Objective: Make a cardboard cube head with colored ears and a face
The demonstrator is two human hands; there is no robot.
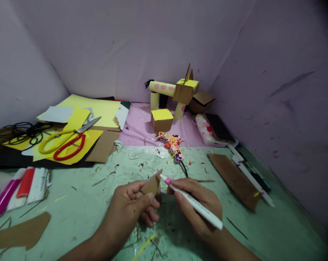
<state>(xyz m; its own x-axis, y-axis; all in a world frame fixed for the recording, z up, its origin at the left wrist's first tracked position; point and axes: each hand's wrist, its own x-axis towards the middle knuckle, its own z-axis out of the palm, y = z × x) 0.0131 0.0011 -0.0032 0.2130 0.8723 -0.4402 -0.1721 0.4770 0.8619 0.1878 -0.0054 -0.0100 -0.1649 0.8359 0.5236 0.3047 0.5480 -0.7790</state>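
Between the thumb and fingers of my left hand (133,206) is a small pointed piece of cardboard (150,186), its tip upward. My right hand (199,206) grips a white marker pen (198,206) with a pink band near its tip. The pen's tip meets, or lies very close to, the upper right edge of the cardboard near its point. Beyond my hands lies a glue gun (172,143) with a flowered covering, its black cord running down behind my right hand.
A cardboard animal figure (164,88) stands at the back beside a yellow-topped cardboard box (162,121). Yellow-and-red-handled scissors (71,141) lie on paper sheets at left, with black cord (25,134) nearby. Rolled coloured sheets (26,183) lie left; a brown cardboard strip (234,179) lies right.
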